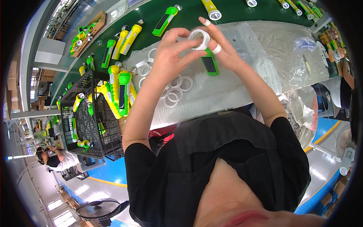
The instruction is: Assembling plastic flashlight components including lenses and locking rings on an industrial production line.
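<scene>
In front of me, above the work mat, is a green flashlight (210, 65) with a dark panel on its body. A white ring (205, 39) sits at its head end, which faces up toward me. My left hand (172, 55) closes on the ring from the left, index finger and thumb at its edge. From the right, my right hand (226, 53) holds the flashlight near its head, with white covers on two fingertips and one finger stretched upward. Loose white rings (174, 94) lie on the mat by my left forearm.
A translucent mat (242, 87) covers the green table (234, 11). Yellow and green flashlights (132, 39) lie at the far left, others along the far edge. Left of me stands a black crate (81, 130) with flashlights. Another person (62, 159) sits far left; a fan (100, 209) stands behind.
</scene>
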